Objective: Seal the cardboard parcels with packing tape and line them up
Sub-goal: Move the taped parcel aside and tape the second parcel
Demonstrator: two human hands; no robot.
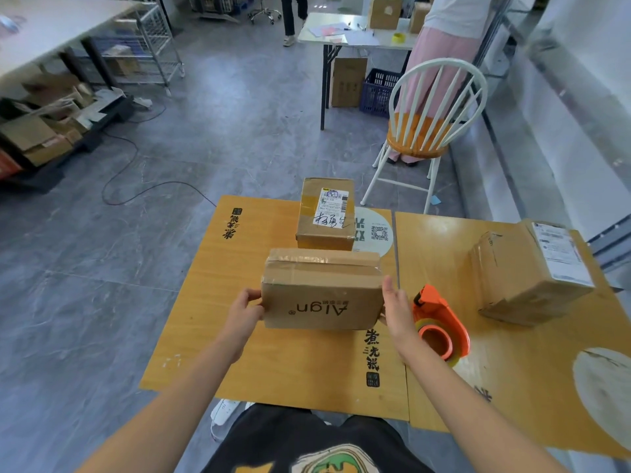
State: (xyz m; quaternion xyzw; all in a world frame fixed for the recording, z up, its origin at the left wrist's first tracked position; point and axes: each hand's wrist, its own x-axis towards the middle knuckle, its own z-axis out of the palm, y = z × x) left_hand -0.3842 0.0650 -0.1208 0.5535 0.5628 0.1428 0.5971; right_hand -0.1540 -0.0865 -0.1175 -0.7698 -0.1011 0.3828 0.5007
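A taped cardboard parcel (322, 290) printed "Algn" sits at the middle of the left wooden table (191, 322). My left hand (243, 314) grips its left end, fingers curled round the corner. My right hand (396, 307) presses flat against its right end. Just behind stands a smaller parcel (324, 215) with a white shipping label. A third labelled parcel (526, 271) lies on the right table (444, 247). An orange tape dispenser (440, 324) rests beside my right wrist.
A white chair (430, 114) with an orange seat stands beyond the tables, and a person stands behind it. Further back is a white table (351, 35) with boxes. Cardboard piles (51, 124) and a cable lie on the floor at left.
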